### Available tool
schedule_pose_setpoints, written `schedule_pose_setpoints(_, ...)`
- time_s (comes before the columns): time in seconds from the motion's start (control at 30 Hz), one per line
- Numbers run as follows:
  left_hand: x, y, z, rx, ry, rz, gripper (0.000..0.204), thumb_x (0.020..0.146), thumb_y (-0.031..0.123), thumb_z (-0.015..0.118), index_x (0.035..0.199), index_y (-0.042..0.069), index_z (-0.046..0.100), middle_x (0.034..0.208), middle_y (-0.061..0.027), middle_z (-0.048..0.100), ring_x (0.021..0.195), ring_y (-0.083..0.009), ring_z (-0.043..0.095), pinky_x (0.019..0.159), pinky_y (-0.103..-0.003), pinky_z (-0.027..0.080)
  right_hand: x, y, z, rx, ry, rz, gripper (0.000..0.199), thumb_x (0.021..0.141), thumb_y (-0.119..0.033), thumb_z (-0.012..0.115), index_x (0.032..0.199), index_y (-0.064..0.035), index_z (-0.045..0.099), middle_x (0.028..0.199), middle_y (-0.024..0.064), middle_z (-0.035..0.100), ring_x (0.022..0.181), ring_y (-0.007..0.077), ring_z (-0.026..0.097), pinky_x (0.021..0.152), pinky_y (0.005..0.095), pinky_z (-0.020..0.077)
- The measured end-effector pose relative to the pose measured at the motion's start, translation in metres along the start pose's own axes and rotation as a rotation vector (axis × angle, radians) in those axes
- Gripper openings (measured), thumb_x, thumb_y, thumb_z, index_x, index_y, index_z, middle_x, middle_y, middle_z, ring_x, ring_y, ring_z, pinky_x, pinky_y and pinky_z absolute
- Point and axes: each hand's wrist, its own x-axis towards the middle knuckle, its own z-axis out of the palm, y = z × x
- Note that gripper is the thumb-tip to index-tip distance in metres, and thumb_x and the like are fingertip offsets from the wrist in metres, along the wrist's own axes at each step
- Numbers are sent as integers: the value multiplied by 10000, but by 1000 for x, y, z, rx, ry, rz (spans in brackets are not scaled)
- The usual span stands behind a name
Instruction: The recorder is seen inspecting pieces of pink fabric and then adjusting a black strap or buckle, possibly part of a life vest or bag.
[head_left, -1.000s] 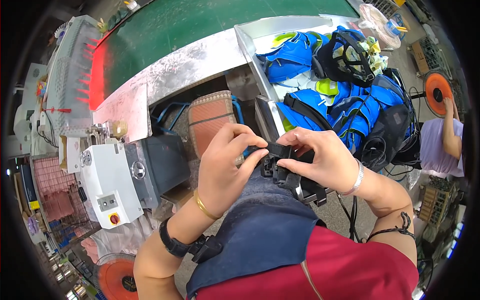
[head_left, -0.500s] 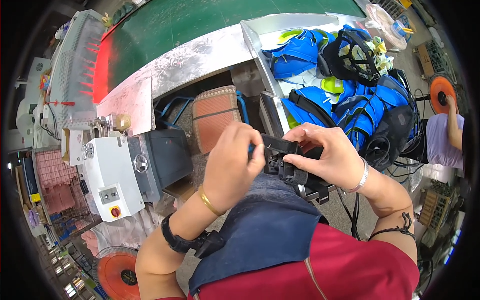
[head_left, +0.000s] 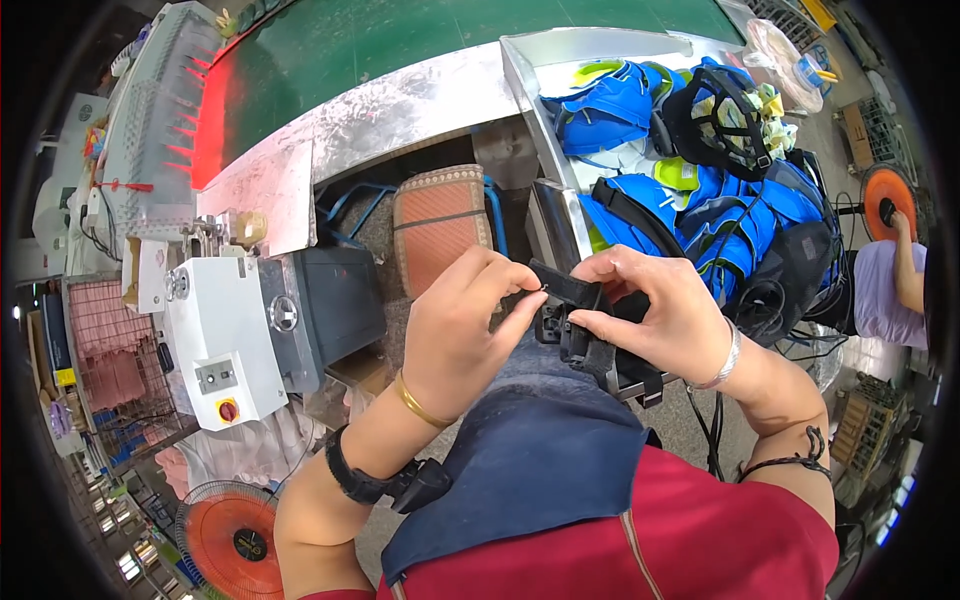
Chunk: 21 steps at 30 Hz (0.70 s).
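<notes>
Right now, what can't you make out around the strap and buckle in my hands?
- Black buckle, head view: its far side is hidden by the right hand.
- Black strap: its end is hidden under the left hand.
- Strap's lower run: covered by the dark blue fabric.

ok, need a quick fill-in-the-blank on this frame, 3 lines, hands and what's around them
Both hands, left hand and right hand, pinch a ____ strap with a buckle.
The pile of gear at upper right is mostly ____.
The fan at lower left is ____.

Missing: black; blue; orange
</notes>
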Motion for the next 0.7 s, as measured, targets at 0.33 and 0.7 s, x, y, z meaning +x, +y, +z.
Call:
schedule_pose_setpoints(0.33, 3, 1, 1, 88, 4, 85, 151, 755, 14, 703, 867, 54, 610, 830, -70, 598, 709, -227, 613, 616, -317, 495, 2, -2, 1, -53, -12, -40, 323, 767, -95, 789, 1025, 3, 621, 918, 89, 680, 761, 204, 684, 704, 274, 560)
schedule_pose_setpoints(0.7, -69, -49, -31, 323, -237, -242, 96, 844, 69, 612, 850, 45, 519, 661, -132, 533, 635, -320, 583, 607, -380, 464, -8, 19, -25, 94, 36, 167, 255, 795, -75, 771, 990, 2, 627, 893, 26, 661, 763, 74, 617, 717, 216, 501)
